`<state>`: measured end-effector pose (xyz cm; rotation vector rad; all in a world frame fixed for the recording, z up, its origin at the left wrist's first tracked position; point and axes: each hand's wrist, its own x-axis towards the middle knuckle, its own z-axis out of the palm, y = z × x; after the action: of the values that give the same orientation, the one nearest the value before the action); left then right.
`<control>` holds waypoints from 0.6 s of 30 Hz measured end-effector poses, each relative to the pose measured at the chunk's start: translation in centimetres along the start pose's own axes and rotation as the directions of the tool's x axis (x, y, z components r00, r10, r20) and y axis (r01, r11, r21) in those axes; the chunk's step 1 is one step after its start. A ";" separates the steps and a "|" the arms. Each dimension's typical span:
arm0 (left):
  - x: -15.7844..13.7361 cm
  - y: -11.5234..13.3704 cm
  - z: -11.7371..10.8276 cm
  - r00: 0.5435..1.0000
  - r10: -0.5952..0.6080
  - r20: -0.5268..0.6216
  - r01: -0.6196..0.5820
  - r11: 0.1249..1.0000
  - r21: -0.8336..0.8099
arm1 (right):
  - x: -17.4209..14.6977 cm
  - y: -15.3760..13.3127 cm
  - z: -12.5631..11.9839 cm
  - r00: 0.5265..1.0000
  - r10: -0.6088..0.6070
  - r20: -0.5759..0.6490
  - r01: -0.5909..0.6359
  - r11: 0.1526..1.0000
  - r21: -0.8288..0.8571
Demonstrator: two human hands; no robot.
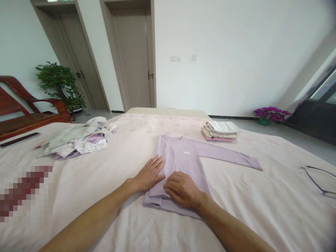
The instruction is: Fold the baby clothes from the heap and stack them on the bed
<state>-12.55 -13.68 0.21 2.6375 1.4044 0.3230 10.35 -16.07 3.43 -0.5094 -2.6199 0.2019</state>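
A lavender long-sleeved shirt (193, 171) lies on the pink bed cover, its left side and sleeve folded inward over the body. The other sleeve stretches out to the right. My left hand (152, 173) rests flat on the folded left edge, fingers spread. Lower on the shirt, near the hem, my right hand (182, 189) is closed with curled fingers against the folded cloth; its fingertips are partly hidden.
A stack of folded clothes (222, 132) stands beyond the right sleeve. At left lies a heap of loose clothes (81, 138), with a dark flat device (21, 139) beyond it. Eyeglasses (319, 182) lie at the right on the bed cover (126, 224).
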 end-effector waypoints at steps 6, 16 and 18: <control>-2.4 0.0 -1.1 0.996 0.080 0.028 -0.078 0.996 -0.052 | 0.2 -0.7 -0.4 0.998 -0.065 0.022 0.064 0.997 0.051; -2.7 -0.2 -2.5 0.988 0.120 0.099 -0.099 0.977 -0.189 | 0.5 -1.5 -0.2 0.981 -0.173 0.088 0.171 0.985 0.026; -2.7 -0.3 -2.7 0.986 0.133 0.097 -0.110 0.971 -0.211 | 0.6 -1.7 -0.1 0.974 -0.201 0.102 0.200 0.980 0.020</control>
<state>-14.97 -15.72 2.43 2.5344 1.1143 0.3111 9.38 -17.38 4.11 -0.2335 -2.7482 0.1794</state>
